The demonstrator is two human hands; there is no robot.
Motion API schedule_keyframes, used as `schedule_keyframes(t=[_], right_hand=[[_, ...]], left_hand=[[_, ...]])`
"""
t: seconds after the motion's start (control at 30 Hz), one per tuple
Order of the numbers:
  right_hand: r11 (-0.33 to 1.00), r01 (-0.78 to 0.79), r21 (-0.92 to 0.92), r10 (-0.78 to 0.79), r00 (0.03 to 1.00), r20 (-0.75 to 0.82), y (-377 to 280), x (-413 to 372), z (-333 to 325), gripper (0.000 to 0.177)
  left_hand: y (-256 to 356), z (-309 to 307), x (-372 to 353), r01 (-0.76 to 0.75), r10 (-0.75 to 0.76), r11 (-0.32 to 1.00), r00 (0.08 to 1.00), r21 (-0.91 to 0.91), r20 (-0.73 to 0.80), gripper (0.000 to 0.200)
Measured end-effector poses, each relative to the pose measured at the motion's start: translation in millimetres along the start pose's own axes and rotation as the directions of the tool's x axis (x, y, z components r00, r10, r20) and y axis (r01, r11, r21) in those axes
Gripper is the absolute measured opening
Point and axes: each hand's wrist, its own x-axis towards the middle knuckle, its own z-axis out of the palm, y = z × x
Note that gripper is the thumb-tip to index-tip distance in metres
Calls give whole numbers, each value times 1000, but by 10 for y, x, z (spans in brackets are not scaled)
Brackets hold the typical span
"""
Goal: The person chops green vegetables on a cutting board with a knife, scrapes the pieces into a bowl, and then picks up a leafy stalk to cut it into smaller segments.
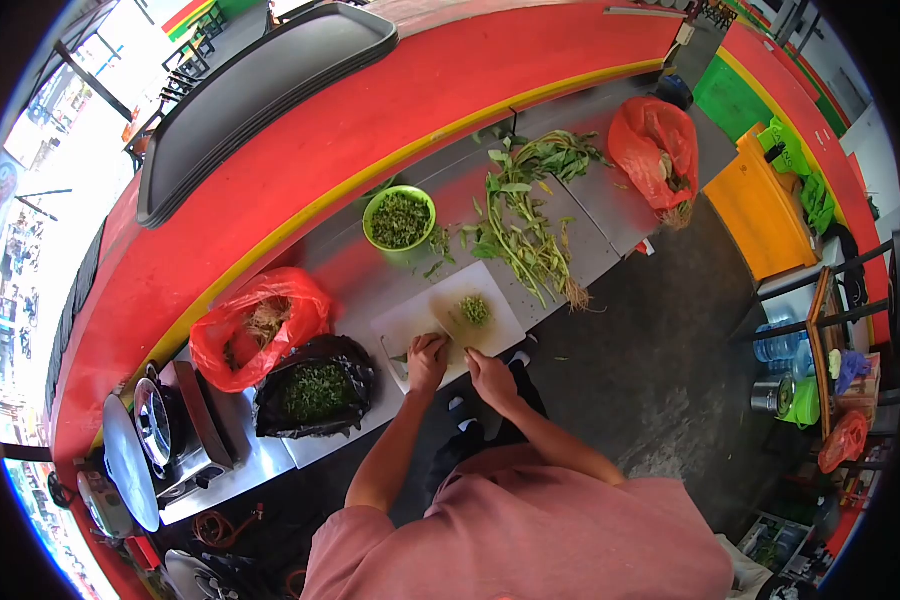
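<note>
A white cutting board (500, 290) lies at the counter's front edge. My left hand (428, 360) is curled down on it, its fingers closed over leafy greens (400, 358) that poke out on the left. Just to its right, my right hand (490, 378) is closed around a knife, its handle hidden in my fist and its thin blade hard to make out beside the left fingertips. A small pile of chopped greens (475, 310) rests on the board beyond my hands. Behind the board stands a lime-green bowl (400, 218) of cut greens.
Long leafy stalks with roots (520, 225) spread to the board's right, near a red plastic bag (654, 145). Left are a black bag (315, 392) of chopped greens, another red bag (260, 328) and a stove (195, 425). A red ledge (450, 95) runs behind.
</note>
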Motion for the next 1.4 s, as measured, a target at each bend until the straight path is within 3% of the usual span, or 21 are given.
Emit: schedule_keyframes(t=[0.17, 0.2, 0.27, 0.37, 0.5, 0.67, 0.87, 1.17, 1.4], right_hand=[[998, 58, -23, -59, 997, -46, 175, 181, 277, 32], [1000, 11, -27, -11, 1000, 28, 77, 228, 179, 32], [1000, 21, 8, -21, 1000, 20, 54, 283, 147, 32], [999, -2, 45, 0, 999, 41, -11, 194, 14, 32], [998, 19, 53, -19, 1000, 6, 64, 93, 84, 32], [999, 36, -9, -36, 999, -4, 62, 258, 208, 31], [997, 17, 74, -17, 1000, 5, 7, 145, 48, 31], [1000, 5, -31, -4, 1000, 27, 47, 123, 128, 30], [998, 18, 54, -20, 999, 26, 72, 84, 51, 30]], left_hand=[[97, -51, -9, 9, -9, 999, 1000, 39, 13, 15], [98, -43, 17, 13, -14, 999, 1000, 47, 11, 15], [107, -51, -11, 23, -23, 999, 1000, 30, -18, 19], [102, -145, 26, 7, -9, 1000, 996, 29, 83, 20], [-12, -108, -7, 27, -29, 1000, 994, 15, 101, 21], [105, -117, 36, 40, -44, 998, 995, 49, 87, 21], [37, -86, 16, -20, 17, 998, 998, 52, 62, 19], [94, -158, 52, -63, 62, 998, 996, 13, 62, 18], [33, -127, 20, -67, 67, 998, 997, -1, 27, 20]])
